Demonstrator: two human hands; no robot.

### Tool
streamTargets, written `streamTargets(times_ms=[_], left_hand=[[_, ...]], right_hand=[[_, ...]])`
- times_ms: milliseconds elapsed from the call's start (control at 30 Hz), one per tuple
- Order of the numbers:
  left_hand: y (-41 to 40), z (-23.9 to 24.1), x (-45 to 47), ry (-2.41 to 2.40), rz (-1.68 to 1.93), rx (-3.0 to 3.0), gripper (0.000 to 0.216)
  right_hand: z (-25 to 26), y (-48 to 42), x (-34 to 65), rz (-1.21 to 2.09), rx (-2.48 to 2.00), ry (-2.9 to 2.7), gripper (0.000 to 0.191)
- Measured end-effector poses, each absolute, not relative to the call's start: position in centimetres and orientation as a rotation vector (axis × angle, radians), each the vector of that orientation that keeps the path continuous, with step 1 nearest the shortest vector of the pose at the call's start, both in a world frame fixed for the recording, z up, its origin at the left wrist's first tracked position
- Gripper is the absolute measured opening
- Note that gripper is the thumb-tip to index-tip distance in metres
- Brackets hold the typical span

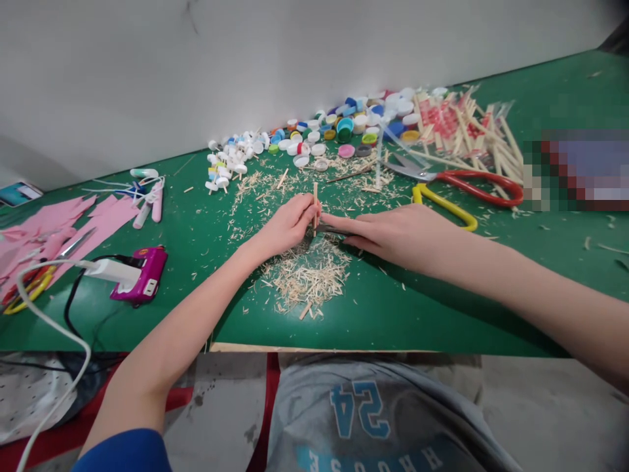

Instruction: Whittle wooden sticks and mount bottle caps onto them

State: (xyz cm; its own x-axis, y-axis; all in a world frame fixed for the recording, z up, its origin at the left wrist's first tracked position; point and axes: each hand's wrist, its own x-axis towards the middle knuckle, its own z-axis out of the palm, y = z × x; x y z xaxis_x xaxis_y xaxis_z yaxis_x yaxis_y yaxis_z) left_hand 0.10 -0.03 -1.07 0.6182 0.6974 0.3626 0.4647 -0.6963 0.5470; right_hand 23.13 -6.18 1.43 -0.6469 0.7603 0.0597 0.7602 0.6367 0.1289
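Grey shirt w/ blue print fills bottom centre, just below the green table edge. Mid-frame, left hand pinches a short wood stick upright, fingers closed round it. Right hand lies flat beside it, index tip touching the stick; can't tell what it grips, if anything. Pile of wood shavings right under both hands. Scissors upper right, bottle caps top centre, pink glue gun at left.

My view is bright and evenly lit; my arms cast soft shadows on the table, edges bend, far right is pixelated.
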Motion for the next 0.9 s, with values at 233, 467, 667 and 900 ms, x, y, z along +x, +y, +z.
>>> streamTargets(times_ms=[233,467,667,900], left_hand=[[-0.2,-0.7,0.1,0.928,0.757,2.442,0.031],[-0.1,-0.9,0.1,0.9,0.76,2.439,0.028],[-0.1,-0.9,0.1,0.898,0.765,2.421,0.031],[0.1,-1.2,0.1,0.886,0.777,2.427,0.037]], right_hand=[[0.7,-5.9,23.2,0.466,1.211,2.85,0.059],[0.8,-6.6,22.7,0.608,1.217,2.808,0.07],[0.6,-6.5,22.3,0.524,1.229,2.762,0.066],[1.0,-6.1,22.3,0.361,1.214,2.769,0.064]])
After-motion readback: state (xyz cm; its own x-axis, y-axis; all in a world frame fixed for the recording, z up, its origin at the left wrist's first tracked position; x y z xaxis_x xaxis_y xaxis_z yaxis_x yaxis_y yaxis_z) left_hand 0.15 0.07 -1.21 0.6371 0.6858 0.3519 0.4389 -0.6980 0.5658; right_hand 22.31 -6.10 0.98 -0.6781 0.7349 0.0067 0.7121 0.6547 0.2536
